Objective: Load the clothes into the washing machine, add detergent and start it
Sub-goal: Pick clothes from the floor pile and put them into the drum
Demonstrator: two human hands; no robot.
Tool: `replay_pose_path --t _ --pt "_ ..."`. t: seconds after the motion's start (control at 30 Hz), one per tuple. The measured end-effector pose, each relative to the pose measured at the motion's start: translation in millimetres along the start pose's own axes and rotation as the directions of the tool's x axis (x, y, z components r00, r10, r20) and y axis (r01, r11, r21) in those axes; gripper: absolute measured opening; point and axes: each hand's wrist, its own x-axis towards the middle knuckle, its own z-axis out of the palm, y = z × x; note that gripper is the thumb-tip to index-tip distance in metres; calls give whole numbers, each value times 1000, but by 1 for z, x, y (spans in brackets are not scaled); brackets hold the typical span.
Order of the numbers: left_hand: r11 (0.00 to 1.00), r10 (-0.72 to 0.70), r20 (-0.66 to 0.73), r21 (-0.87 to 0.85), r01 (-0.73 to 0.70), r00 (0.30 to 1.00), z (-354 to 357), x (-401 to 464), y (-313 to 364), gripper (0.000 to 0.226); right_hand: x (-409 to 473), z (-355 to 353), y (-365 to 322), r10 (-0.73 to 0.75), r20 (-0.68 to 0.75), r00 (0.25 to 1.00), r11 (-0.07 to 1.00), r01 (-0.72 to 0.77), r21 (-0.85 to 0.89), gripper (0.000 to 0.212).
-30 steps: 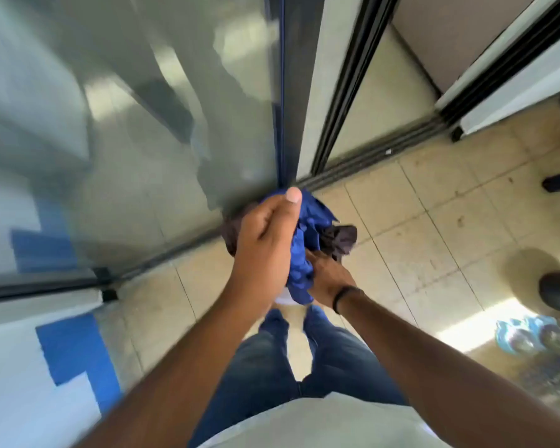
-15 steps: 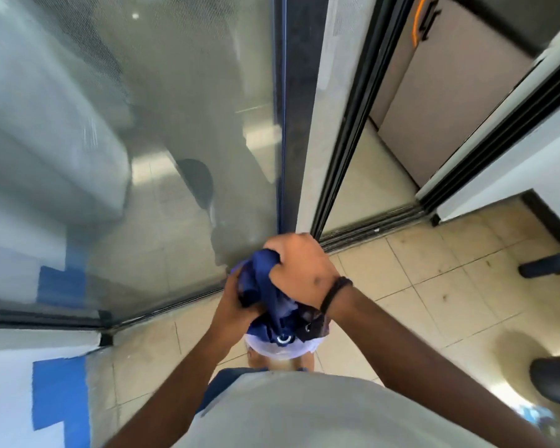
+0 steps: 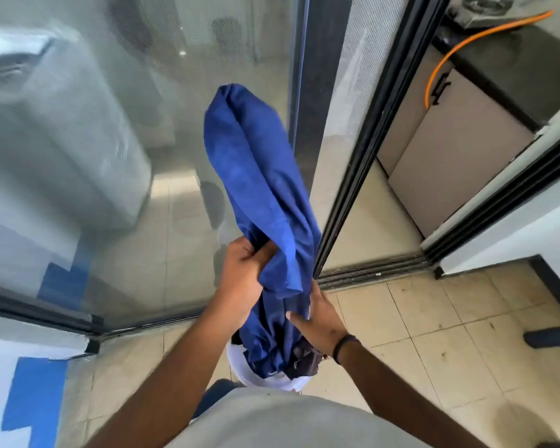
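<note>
Cloth is the whole matter here: a blue garment (image 3: pixel 262 189) rises in a long, rolled column between the person's hands, its top end flopped over and its lower part bunched with a darker piece of clothing (image 3: pixel 304 358) over a white container (image 3: pixel 265 381) held close to the body. The left hand (image 3: pixel 241 281) grips the blue fabric partway up, fingers curled into a fold; the right hand (image 3: pixel 317 321) lies lower against the bundle with its fingers fairly straight and its thumb across the cloth, pressing more than clutching. The stuff looks thin, dry and limp, so I judge it light and harmless to squeeze, but it will sag, trail and slide out of any loose hold, and a dangling end could snag on the black door frame (image 3: pixel 366 147) just beside it. Gathering it into a wad and taking hold at the bunched middle, with one hand under the mass, seems the safer purchase; a pinch at one edge would only let the rest unroll. What appears to be the washing machine (image 3: pixel 62 130) stands well apart, blurred behind the glass panel (image 3: pixel 126 237), so loading is not yet begun.
</note>
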Motion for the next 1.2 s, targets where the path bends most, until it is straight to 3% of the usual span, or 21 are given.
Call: replay_pose_path --t 0.1,0.17,0.23,0.33,0.4,0.5,0.6,0.67,0.73,0.77,0.87,0.93,1.03,1.13,1.2 --pt "994 7 25 -113 -4 1000 -10 3 24 34 19 12 10 106 -6 994 994 -106 -36 36" --pt "999 25 -20 -48 -26 999 -21 8 27 22 33 13 10 101 -8 995 981 -101 -169 18" --pt "1000 11 -214 22 -7 977 -37 18 12 15 42 11 9 100 27 995 950 -88 -301 19" --pt "1000 -7 -541 10 15 841 -64 27 -20 40 43 4 5 81 30 996 918 -63 -392 41" --pt "998 58 -607 57 -29 793 -79 26 -34 37 38 -1 -7 21 11 1000 916 -14 -402 44" --pt "975 151 -461 216 -54 874 -90 22 -44 36 36 -9 -41 -147 -30 989 908 122 -401 32" --pt "925 102 -57 372 -74 993 -87 22 -48 66 31 -18 -94 -332 -87 939 892 283 -352 33" --pt "863 9 177 495 -97 984 -75 20 -50 69 21 -24 -129 -444 -112 889 877 405 -260 34" --pt "811 -10 173 578 -94 985 -59 18 -49 27 9 -29 -157 -525 -177 833 851 517 -95 39" --pt "809 8 119 583 -77 993 -52 18 -46 22 4 -30 -166 -533 -229 815 834 551 18 44" --pt "816 128 -63 574 -69 990 -40 18 -27 41 2 -29 -164 -427 -477 769 737 601 309 47" --pt "838 196 -79 530 -125 977 -36 19 -15 37 7 -24 -136 -398 -541 741 731 613 301 52" --pt "885 248 -22 413 -217 969 -28 15 4 35 11 -5 -66 -402 -348 847 851 486 199 59" --pt "898 294 22 335 -284 956 -25 9 25 60 16 23 -2 -217 -88 972 975 212 -63 61" --pt "891 334 20 319 -323 942 -23 5 37 65 21 34 19 -100 -14 995 978 95 -184 51"
